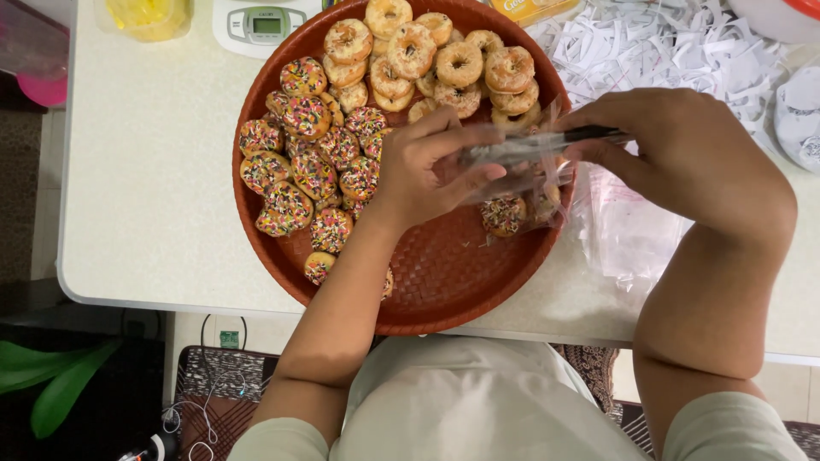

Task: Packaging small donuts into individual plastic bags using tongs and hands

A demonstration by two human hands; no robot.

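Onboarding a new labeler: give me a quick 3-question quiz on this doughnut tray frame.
1. True or false: the left hand and the right hand both hold the clear plastic bag above the round red tray.
2. Which doughnuts lie at the far end of the tray? A) plain glazed doughnuts B) sprinkled doughnuts C) none
3. Fill in: to the right of the tray, on the table, lies a pile of white ____.

Key
1. True; a sprinkled doughnut shows inside the bag.
2. A; the sprinkled ones sit on the tray's left side.
3. Shredded paper.
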